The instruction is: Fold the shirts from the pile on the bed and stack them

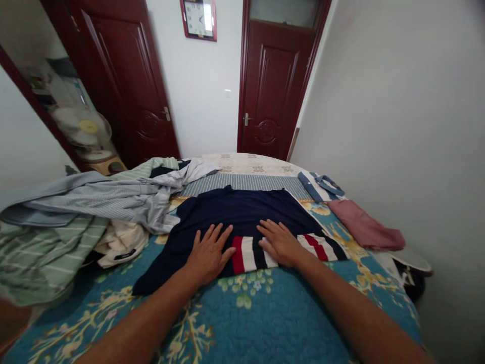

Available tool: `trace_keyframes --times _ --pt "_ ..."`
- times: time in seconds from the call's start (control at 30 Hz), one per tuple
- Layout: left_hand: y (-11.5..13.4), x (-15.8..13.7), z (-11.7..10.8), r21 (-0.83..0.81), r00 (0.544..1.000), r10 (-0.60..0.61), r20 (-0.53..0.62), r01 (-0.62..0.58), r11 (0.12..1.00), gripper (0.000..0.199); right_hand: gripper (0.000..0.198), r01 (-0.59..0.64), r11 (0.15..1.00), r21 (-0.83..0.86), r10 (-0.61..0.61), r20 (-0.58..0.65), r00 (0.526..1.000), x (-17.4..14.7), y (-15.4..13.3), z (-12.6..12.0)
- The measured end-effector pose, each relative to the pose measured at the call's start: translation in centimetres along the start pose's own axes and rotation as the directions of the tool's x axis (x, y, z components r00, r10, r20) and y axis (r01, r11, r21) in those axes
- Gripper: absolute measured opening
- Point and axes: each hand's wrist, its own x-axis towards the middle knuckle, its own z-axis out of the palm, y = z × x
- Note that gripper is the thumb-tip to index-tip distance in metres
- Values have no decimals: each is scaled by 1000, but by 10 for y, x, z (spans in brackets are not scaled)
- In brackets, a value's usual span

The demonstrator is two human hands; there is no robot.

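Observation:
A navy garment [242,207], which looks like a shirt, is spread across the bed. Along its near right side runs a folded part with red, white and black stripes [248,255]. My left hand [210,253] lies flat on the navy cloth just left of the stripes, fingers spread. Over the striped part rests my right hand [280,242], palm down with its fingers stretched out. Neither hand grips anything. The cloth beneath both palms is hidden.
A heap of loose clothes [113,202] covers the bed's left side. At the right, a folded blue-and-white shirt [316,187] and a folded pink garment [366,225] lie by the wall. The floral blue bedspread [280,318] shows in front.

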Motion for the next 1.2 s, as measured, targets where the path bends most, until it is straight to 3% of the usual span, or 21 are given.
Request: trace_keyframes --times 0.13,0.27,0.43,0.57,0.7,0.8,0.87,1.0,1.1,1.2 --pt "-38 20 -23 3 995 -98 -27 98 995 63 61 -222 971 -92 214 -88 973 21 71 -3" --pt "-99 56 -45 -11 949 -254 -189 256 967 56 56 -337 934 -119 310 -201 929 45 131 -9" --pt "-171 97 -45 -92 915 -386 -115 377 922 56 56 -507 861 -41 475 -290 831 82 165 -21" --pt "-204 114 -36 -329 901 -425 -83 378 866 65 61 -536 844 -12 515 -259 817 114 181 -31" --pt "-221 122 -30 -522 948 -317 28 284 804 70 61 -506 858 -90 487 -172 856 136 199 -38" --pt "-222 121 -27 -550 969 -245 33 222 805 58 50 -461 876 -144 444 -134 886 147 209 -40" --pt "-218 119 -26 -528 962 -272 22 242 814 49 41 -449 881 -151 433 -129 892 151 211 -40" --pt "-210 117 -28 -416 907 -417 -56 359 836 41 29 -463 876 -134 444 -148 884 155 215 -40" --pt "-209 118 -30 -337 884 -459 -92 406 850 34 25 -522 850 -72 499 -205 842 151 222 -43" --pt "-212 119 -28 -265 831 -544 -119 501 824 30 31 -676 737 -21 632 -335 699 143 234 -48"
